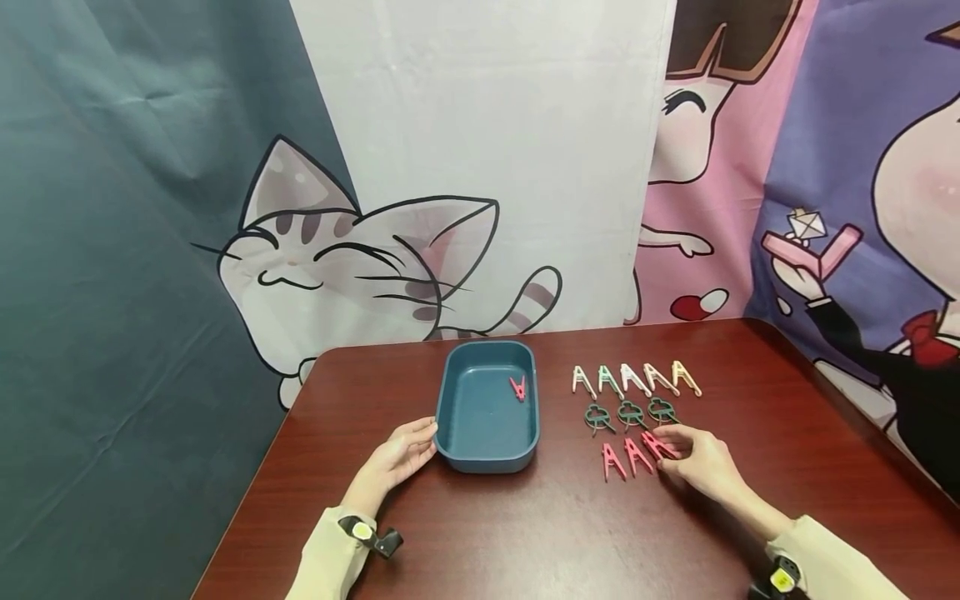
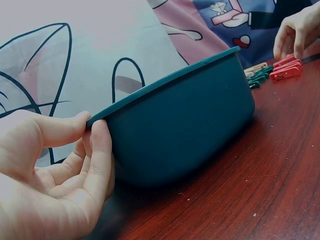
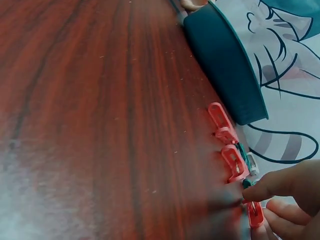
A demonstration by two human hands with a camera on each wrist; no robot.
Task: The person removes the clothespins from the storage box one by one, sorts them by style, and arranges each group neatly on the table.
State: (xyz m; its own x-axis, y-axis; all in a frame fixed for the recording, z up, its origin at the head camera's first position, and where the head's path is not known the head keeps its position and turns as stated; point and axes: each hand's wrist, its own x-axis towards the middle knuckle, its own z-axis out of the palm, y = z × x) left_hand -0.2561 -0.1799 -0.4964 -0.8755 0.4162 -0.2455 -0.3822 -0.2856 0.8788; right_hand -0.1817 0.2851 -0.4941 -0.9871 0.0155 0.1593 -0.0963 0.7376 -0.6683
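Observation:
A blue-teal plastic basin (image 1: 487, 425) stands on the table, with one red clothespin (image 1: 518, 387) inside it. My left hand (image 1: 401, 457) pinches its rim at the near left corner, thumb on top and fingers beneath, as the left wrist view shows. Right of the basin, three red clothespins lie in a row: a left one (image 1: 612, 462), a middle one (image 1: 637, 456) and a right one (image 1: 657, 446). My right hand (image 1: 703, 462) has thumb and fingers on either side of the right one, pinching it; the fingers partly cover it.
Behind the red row lie three dark green round-ended clips (image 1: 630, 414). Farther back is a row of several pale clothespins (image 1: 635, 379) in white, green and yellowish tones. The brown wooden table (image 1: 525, 533) ends at a cartoon-printed cloth (image 1: 487, 125).

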